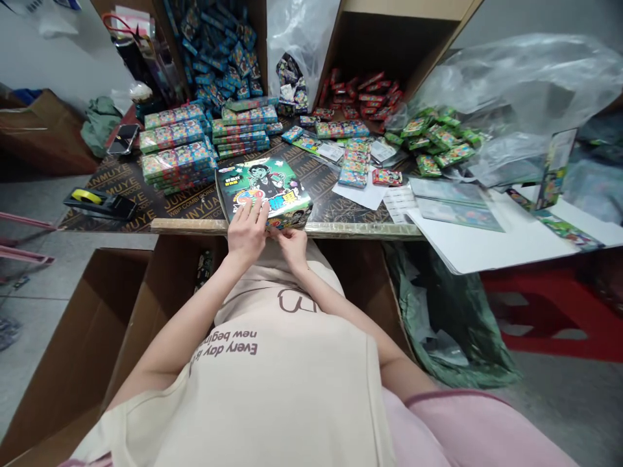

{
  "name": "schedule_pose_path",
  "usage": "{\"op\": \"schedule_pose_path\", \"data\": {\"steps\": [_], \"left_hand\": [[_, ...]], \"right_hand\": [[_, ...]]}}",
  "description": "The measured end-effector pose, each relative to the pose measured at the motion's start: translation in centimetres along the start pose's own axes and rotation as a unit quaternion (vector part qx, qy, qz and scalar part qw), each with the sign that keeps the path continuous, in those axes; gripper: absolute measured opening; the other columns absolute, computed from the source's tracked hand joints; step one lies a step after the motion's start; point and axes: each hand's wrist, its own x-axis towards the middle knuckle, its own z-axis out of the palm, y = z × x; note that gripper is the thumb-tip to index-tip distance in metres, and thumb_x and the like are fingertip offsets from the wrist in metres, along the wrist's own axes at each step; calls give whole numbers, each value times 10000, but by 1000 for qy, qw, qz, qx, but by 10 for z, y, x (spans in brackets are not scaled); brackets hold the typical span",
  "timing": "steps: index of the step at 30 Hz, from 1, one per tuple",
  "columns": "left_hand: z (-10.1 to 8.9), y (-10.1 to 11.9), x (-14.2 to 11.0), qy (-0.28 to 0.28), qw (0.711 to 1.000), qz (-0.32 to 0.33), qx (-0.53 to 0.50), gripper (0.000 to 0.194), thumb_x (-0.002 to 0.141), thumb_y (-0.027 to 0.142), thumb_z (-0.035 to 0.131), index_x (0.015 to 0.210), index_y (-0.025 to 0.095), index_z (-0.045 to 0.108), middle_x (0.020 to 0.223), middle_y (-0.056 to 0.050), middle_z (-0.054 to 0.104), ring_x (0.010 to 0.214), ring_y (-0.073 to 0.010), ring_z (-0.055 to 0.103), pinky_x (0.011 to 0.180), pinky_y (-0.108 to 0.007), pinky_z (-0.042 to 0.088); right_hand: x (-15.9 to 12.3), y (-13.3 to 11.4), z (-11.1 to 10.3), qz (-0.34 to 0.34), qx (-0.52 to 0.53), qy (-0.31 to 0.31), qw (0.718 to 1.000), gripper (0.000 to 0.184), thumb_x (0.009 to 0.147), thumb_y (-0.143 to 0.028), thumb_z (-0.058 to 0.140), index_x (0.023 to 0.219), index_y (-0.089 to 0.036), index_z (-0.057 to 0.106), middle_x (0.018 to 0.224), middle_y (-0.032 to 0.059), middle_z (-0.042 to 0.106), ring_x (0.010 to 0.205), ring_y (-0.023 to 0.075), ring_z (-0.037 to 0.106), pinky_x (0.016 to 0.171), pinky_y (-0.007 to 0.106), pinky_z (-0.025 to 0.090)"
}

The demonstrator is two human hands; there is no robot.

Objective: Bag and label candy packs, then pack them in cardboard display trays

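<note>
Green-black rectangular cardboard box (267, 185): pressed by outspread left hand (247, 232), near edge pinched by right hand (292, 249); likely light, crushable, best side-held.

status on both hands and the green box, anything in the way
Left hand on green cartoon-printed box; right hand at its near side. Box at edge of table. Stacked patterned packs close to left, none on it.

left hand (248, 233), right hand (292, 248) touching green box (287, 185)

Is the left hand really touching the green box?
Touching. The head view shows the left hand lying on top of the green box, at its near edge.
</note>
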Motion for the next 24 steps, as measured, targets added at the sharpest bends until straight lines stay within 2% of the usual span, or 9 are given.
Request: {"op": "schedule_pose_path", "data": {"steps": [4, 7, 10, 12, 14, 17, 19, 21, 24], "left_hand": [[-12, 4, -3, -48, 998, 37, 22, 670, 816, 187, 560, 1453, 105, 371, 1505, -186, 376, 1408, -339, 328, 1153, -501, 251], [-14, 11, -2, -63, 997, 39, 27, 872, 742, 323, 702, 1475, 74, 302, 1524, -239, 307, 1420, -409, 258, 1150, -570, 189], [-2, 17, 2, -28, 999, 3, 20, 953, 662, 396, 794, 1457, 118, 347, 1508, -246, 330, 1402, -454, 261, 1134, -620, 158], [10, 18, 6, -2, 1000, -13, 16, 858, 698, 371, 777, 1437, 172, 389, 1493, -219, 370, 1392, -437, 295, 1133, -607, 180], [20, 17, 9, 12, 1000, -16, 16, 763, 742, 348, 743, 1417, 192, 422, 1473, -205, 405, 1383, -416, 328, 1126, -577, 226], [21, 14, 12, 21, 1000, -10, 10, 660, 773, 336, 712, 1373, 194, 479, 1427, -196, 463, 1359, -401, 374, 1096, -543, 298], [10, 9, 13, 15, 1000, 6, -19, 538, 799, 341, 680, 1300, 188, 553, 1316, -182, 563, 1294, -381, 460, 1049, -504, 371], [-8, -3, 13, 30, 997, 7, -75, 364, 856, 357, 603, 1174, 182, 637, 1110, -148, 660, 1156, -327, 576, 980, -447, 441], [-37, -29, 2, 157, 969, -92, -169, 321, 917, 412, 496, 1097, 199, 655, 1065, -101, 658, 1092, -251, 601, 969, -401, 458]], "right_hand": [[5, 9, -18, -44, -274, 17, 961, 466, 794, -563, 613, 533, -177, 599, 584, 83, 633, 640, 196, 579, 614, 290, 345], [4, 16, -40, -56, -340, -13, 939, 424, 775, -525, 660, 529, -195, 560, 569, 68, 611, 629, 192, 570, 616, 286, 339], [5, 13, -66, -87, -249, 56, 963, 454, 800, -569, 607, 551, -199, 518, 547, 18, 552, 580, 155, 512, 621, 278, 358], [16, 6, -80, -119, -141, 123, 975, 451, 814, -616, 552, 651, -196, 549, 654, 18, 582, 644, 150, 525, 665, 274, 396], [35, -3, -85, -117, -32, 132, 984, 480, 810, -668, 508, 838, -196, 592, 826, 37, 623, 762, 158, 567, 708, 270, 431], [73, -17, -78, 8, 94, 26, 995, 610, 829, -731, 382, 1106, -219, 566, 960, 50, 644, 826, 167, 614, 694, 274, 467], [97, -27, -68, 96, 152, -75, 981, 657, 848, -739, 314, 1153, -213, 564, 926, 61, 668, 786, 184, 637, 677, 300, 489], [114, -37, -59, 133, 191, -158, 960, 587, 847, -673, 413, 1148, -197, 579, 889, 67, 691, 765, 203, 651, 691, 330, 508], [117, -48, -53, 125, 209, -203, 948, 473, 757, -436, 608, 1165, -200, 580, 946, 53, 708, 785, 208, 665, 719, 340, 527]]}}
